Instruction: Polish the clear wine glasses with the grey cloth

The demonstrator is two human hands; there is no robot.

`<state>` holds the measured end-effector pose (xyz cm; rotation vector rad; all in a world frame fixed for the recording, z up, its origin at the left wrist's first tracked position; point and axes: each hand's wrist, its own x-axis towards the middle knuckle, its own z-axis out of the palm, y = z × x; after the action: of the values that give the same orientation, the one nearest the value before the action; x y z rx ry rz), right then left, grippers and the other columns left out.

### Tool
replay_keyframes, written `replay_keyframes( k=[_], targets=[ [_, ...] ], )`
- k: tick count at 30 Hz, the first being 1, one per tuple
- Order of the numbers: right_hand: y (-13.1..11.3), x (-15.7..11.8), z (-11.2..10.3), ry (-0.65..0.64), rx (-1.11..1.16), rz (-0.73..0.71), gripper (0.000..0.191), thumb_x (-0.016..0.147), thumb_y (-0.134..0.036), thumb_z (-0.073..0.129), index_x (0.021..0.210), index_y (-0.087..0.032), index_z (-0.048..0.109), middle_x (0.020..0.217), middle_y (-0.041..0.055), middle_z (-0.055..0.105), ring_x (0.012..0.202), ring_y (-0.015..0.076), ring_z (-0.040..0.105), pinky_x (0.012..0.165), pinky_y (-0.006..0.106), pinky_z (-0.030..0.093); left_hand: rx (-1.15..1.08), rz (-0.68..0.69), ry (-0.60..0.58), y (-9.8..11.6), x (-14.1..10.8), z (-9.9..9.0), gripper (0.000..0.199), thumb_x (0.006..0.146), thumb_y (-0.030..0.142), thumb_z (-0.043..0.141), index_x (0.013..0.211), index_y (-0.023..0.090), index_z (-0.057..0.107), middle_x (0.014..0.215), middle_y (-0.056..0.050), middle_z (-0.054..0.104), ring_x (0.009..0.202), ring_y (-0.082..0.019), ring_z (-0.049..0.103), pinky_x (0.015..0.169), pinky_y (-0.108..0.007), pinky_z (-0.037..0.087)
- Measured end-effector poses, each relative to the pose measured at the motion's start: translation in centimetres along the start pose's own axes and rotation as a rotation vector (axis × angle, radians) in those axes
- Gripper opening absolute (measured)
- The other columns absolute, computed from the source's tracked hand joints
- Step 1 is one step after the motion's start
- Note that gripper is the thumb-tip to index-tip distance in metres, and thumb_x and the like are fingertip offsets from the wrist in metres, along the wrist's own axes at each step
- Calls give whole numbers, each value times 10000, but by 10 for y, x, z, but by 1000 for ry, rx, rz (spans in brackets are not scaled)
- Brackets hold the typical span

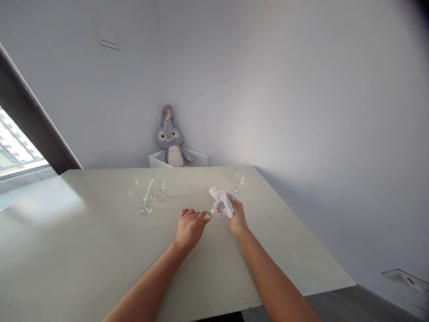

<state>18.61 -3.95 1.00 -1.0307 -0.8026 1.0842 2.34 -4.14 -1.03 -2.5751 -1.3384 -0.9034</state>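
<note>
My left hand (192,227) pinches the stem end of a clear glass (212,213), which lies on its side between my hands. A white cloth (223,200) is bunched in my right hand (237,216), pressed around the bowl of that glass. The cloth hides most of the bowl. To the left stand several clear stemmed glasses close together, among them a front one (145,209) and a back one (162,195). One more stemmed glass (240,177) is upright beyond my right hand.
The pale table (110,259) reaches back to the wall. Behind its far edge, a grey plush toy (170,138) sits in a white perforated basket (200,159). A window (18,143) is at the left.
</note>
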Motion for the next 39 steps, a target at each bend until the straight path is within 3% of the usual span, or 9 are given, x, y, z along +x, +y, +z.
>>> replay_keyframes(
  k=[7, 10, 15, 20, 23, 29, 34, 37, 39],
  targets=[
    [15, -8, 17, 73, 310, 70, 191, 646, -323, 614, 742, -158, 609, 767, 48, 646, 699, 182, 582, 551, 278, 469, -45, -184, -49, 6, 0, -1, 282, 857, 365, 389, 979, 217, 596, 655, -31, 631, 693, -183, 531, 634, -285, 302],
    [19, -11, 23, 28, 419, 54, 130, 648, -241, 547, 741, -174, 608, 746, 27, 637, 732, 179, 580, 589, 278, 467, -118, -279, -83, 8, 0, 0, 315, 865, 379, 353, 994, 204, 581, 624, -25, 602, 674, -178, 525, 604, -268, 312],
    [25, -19, 34, -74, 331, 6, 121, 665, -216, 525, 745, -181, 610, 731, 1, 617, 720, 152, 547, 648, 267, 431, -285, -414, -84, 8, 1, 3, 337, 874, 380, 296, 1054, 210, 524, 599, 0, 541, 637, -168, 514, 543, -241, 336],
    [36, -29, 37, -188, -21, -68, 157, 714, -267, 500, 737, -164, 617, 676, -8, 591, 694, 154, 509, 667, 271, 397, -346, -445, 34, 7, 1, 6, 342, 854, 231, 312, 1169, 188, 435, 633, -11, 520, 639, -179, 514, 537, -256, 365],
    [37, -29, 36, -253, -127, -114, 174, 713, -292, 519, 787, -176, 625, 717, 3, 606, 739, 180, 521, 699, 289, 404, -355, -375, 76, 10, 0, 8, 439, 792, 90, 317, 1212, 195, 391, 678, -22, 529, 679, -184, 509, 562, -273, 390],
    [33, -29, 34, -312, -70, -66, 287, 702, -279, 530, 964, -184, 599, 863, 35, 628, 831, 203, 549, 762, 312, 427, -287, -297, 111, 22, -4, 7, 545, 779, 78, 343, 1301, 230, 302, 854, -58, 489, 719, -165, 502, 628, -307, 431],
    [37, -24, 30, -253, 44, -8, 296, 664, -275, 583, 940, -171, 595, 830, 31, 623, 771, 181, 549, 693, 291, 432, -139, -249, 131, 21, -1, -1, 439, 774, 150, 425, 1207, 219, 466, 982, -102, 483, 878, -217, 491, 751, -394, 409],
    [40, -17, 25, -218, 97, 104, 309, 651, -357, 610, 882, -153, 594, 708, 21, 601, 632, 154, 531, 569, 274, 420, -354, -263, 56, 11, 3, -1, 323, 814, 242, 412, 1106, 228, 550, 991, -83, 522, 910, -207, 501, 796, -384, 406],
    [40, -15, 21, -243, 83, 150, 310, 660, -403, 606, 836, -148, 590, 659, 12, 581, 568, 137, 507, 521, 264, 399, -611, -361, 27, 2, 6, 1, 325, 836, 319, 396, 1118, 231, 532, 1007, -72, 551, 912, -187, 526, 801, -356, 420]
  ],
)
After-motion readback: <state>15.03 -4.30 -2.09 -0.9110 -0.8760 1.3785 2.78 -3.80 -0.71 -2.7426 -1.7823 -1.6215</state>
